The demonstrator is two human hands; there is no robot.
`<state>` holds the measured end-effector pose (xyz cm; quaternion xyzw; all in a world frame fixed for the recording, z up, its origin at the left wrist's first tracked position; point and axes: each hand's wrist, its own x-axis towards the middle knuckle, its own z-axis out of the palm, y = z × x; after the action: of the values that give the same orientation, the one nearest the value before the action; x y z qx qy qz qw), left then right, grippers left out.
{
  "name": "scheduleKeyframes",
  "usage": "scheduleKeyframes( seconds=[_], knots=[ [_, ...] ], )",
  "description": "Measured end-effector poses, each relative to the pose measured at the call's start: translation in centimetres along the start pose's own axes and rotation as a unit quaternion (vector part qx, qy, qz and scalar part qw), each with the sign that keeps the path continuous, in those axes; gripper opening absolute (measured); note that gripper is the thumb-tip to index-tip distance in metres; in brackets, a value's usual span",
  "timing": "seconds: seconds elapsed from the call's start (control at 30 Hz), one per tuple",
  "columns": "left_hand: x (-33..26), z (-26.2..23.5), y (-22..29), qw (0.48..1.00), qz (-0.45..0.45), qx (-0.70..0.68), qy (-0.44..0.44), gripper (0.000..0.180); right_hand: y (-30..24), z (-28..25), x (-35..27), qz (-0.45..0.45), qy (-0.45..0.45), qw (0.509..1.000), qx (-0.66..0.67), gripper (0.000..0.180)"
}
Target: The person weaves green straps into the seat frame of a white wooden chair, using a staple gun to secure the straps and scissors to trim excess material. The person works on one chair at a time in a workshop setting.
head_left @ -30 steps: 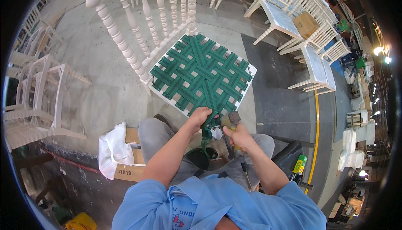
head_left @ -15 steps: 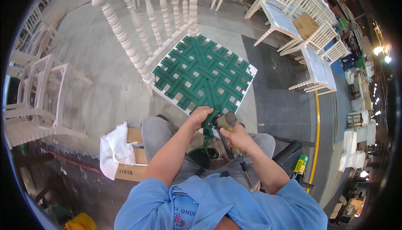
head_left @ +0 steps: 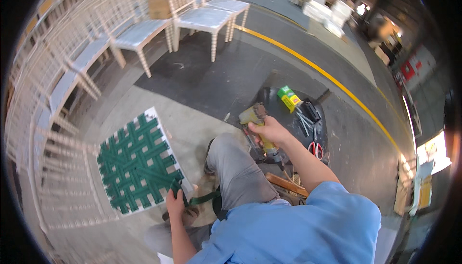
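To my left stands a white chair whose seat (head_left: 139,160) is woven from green webbing over a white frame. My left hand (head_left: 175,204) is closed on a green webbing strap (head_left: 207,197) at the seat's near corner, and the strap trails toward my legs. My right hand (head_left: 270,132) grips a worn yellow staple gun (head_left: 252,115) by its handle, held up beyond my right knee and apart from the chair. A hose fitting shows at the handle's lower end. The gun is near the black pad that bears small supplies.
On a black pad (head_left: 269,95) lie a yellow-green box (head_left: 288,98), metal strips (head_left: 304,122), a dark block (head_left: 310,111) and red-handled scissors (head_left: 315,150). A wooden-handled tool (head_left: 287,185) is below my right forearm. White chairs (head_left: 202,18) line the far left; a cardboard box (head_left: 159,6) sits on one.
The view has swung to the right. My right hand has carried the staple gun away from the chair toward the black pad. My left hand stays on the webbing at the seat's edge.
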<state>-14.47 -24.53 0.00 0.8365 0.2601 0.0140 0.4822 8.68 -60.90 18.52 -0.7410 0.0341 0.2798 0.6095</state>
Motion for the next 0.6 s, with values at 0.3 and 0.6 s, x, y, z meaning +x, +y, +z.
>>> scheduleKeyframes(
  seconds=[0.3, 0.6],
  knots=[
    [-1.5, 0.6, 3.3, 0.999, -0.026, -0.031, -0.022, 0.034, 12.0, -16.1, 2.3, 0.15, 0.132, 0.956, 0.214, 0.046],
    [-1.2, -0.8, 3.6, 0.999, -0.016, 0.045, 0.022, 0.03, 15.0, -20.4, -1.1, 0.123, 0.312, 0.876, -0.346, 0.04]
  ],
)
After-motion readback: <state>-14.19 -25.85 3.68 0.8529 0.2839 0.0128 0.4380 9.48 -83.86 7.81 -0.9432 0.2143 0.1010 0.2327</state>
